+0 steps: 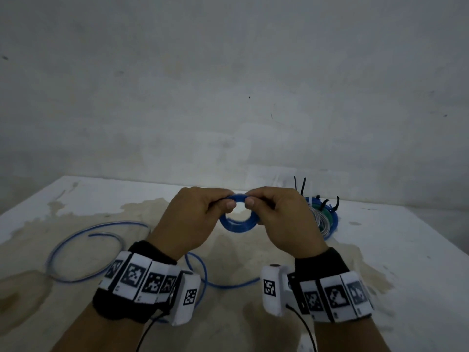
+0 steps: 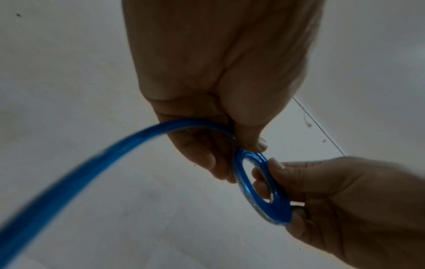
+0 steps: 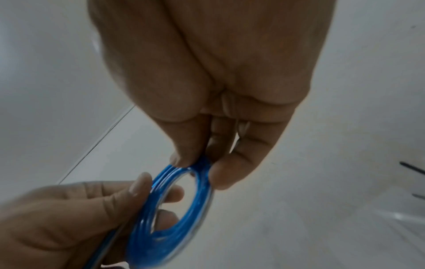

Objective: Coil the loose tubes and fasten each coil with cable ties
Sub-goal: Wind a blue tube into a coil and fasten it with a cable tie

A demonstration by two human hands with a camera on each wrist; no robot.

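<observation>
stained white table (image 1: 380,250) under a grey wall. both hands pinch a small blue coil (image 1: 238,221) held above it: left hand (image 1: 193,219), right hand (image 1: 284,222). the tube looks springy and light; grip across all the turns, or they may spring loose.

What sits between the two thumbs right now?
In the head view, a short arc of the blue tube coil bridges the left hand and right hand; both pinch its top.
</observation>
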